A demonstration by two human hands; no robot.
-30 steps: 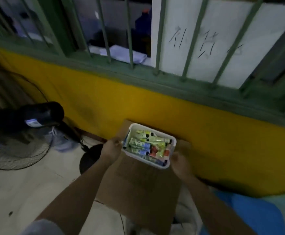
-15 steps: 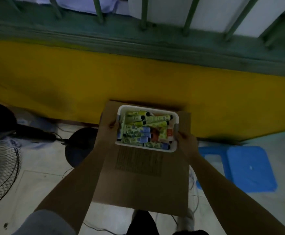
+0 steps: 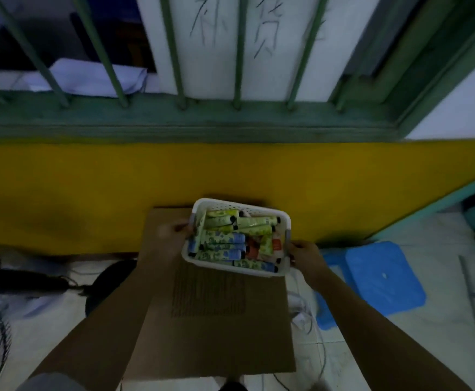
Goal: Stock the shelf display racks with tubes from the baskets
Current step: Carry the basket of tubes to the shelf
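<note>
- Head view, centre of the frame: a white basket (image 3: pixel 282 244) full of tubes (image 3: pixel 221 246) is held between both hands above a brown cardboard sheet (image 3: pixel 216 328); whether its base touches the sheet I cannot tell
- Head view, left of the basket: the left hand (image 3: pixel 174 232) grasps the left short end, fingers curled at the rim by the grey handle
- Head view, right of the basket: the right hand (image 3: pixel 305 256) grips the right short end, fingers wrapped against the wall
- Head view, the key relation: the basket's long axis runs left to right across the frame, tilted a little so its right end sits lower; each hand is at one end, so neither is nearer. Most tubes lie along that same axis
- Head view, upper frame: green window bars (image 3: pixel 171 52) above a yellow wall (image 3: pixel 89 187); a blue stool (image 3: pixel 383 280) at right. No display rack shows, so I judge the carry comes first and stocking has not begun
</note>
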